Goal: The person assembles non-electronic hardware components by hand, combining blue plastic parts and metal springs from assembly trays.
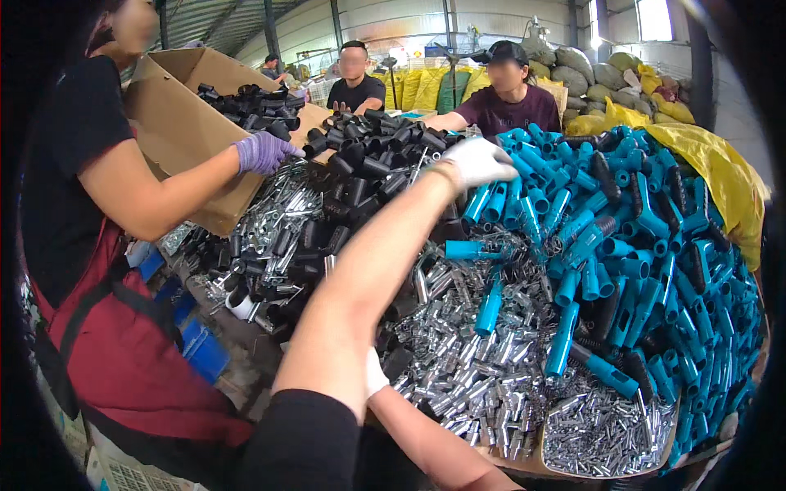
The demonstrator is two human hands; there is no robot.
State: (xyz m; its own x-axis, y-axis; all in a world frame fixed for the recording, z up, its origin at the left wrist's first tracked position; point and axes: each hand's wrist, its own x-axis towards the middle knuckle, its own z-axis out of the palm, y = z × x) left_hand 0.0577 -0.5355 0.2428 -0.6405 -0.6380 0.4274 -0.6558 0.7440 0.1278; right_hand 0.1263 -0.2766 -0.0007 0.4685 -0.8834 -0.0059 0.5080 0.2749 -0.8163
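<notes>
My left hand (483, 161), in a white glove, reaches far across the table to the near left edge of a heap of teal plastic tube handles (573, 213). Its fingers bend downward together over the handles; whatever lies under them is out of sight. Crossing beneath my left forearm, my right hand (376, 374) shows only a strip of white glove, its fingers hidden. Near it lie shiny metal sleeves (458, 352) in a wide pile. Thin wire springs (524, 278) are strewn between the sleeves and the teal handles.
A tray of small metal pins (610, 434) sits at the near edge. Black plastic caps (360, 164) and long metal rods (286, 213) are heaped at left. A co-worker's purple-gloved hand (266, 153) is beside a cardboard box (164, 106). Two people sit across the table.
</notes>
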